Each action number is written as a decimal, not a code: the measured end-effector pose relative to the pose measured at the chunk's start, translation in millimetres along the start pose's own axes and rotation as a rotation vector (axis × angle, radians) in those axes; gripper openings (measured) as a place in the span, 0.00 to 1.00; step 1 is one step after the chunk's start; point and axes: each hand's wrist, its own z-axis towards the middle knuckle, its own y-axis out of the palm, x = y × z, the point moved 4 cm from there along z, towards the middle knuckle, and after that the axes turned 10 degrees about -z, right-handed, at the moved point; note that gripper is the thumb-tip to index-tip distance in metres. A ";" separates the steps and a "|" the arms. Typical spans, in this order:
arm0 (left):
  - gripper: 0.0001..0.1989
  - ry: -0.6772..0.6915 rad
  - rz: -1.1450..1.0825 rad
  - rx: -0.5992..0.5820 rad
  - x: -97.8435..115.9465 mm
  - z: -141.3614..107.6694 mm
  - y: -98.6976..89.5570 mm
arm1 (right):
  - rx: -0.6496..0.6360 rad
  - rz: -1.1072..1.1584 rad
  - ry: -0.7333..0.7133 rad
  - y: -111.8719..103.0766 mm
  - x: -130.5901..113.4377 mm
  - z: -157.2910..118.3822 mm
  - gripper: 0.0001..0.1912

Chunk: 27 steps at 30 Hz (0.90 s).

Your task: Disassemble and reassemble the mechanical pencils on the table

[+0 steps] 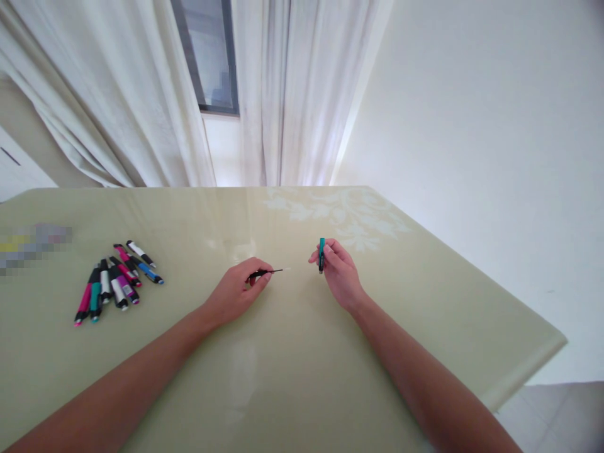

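In the head view, the left hand was near the middle of the frame, its thumb and fingers closed on a dark pen part. A thin stem pointed from it to the right; I could not tell whether the pale bit at its end belonged to it. Just right of centre, the right hand pinched a teal pen part, almost upright, with its dark section downward. The two hands were apart, and the parts did not touch.

On the left side, loose pens lay in a group, some crossing others. A blurred object was at the left edge.

In my judgement, the thin stem could bend or slip if it were pushed at a wrong angle, because its grip was small. The teal part could turn or drop if the fingertips became loose, and anything falling could roll on the smooth-looking table. A wide move of the left arm could disturb the pens.

The far table edge ran below the curtains, well beyond the hands. The right edge sloped toward the lower right, beside the wall. Between the hands there was a small gap, and both had room toward the front and the back.
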 end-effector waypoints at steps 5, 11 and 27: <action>0.13 0.022 -0.003 -0.027 -3.0 0.2 2.0 | 0.160 -0.432 0.017 -31.1 8.7 14.4 0.19; 0.14 0.058 0.053 -0.074 -2.3 -1.1 6.2 | 0.173 -0.931 0.017 -54.5 20.6 20.9 0.12; 0.13 -0.035 0.129 -0.103 -4.3 -1.2 10.9 | -0.191 -0.803 -0.375 27.7 -5.4 -18.7 0.08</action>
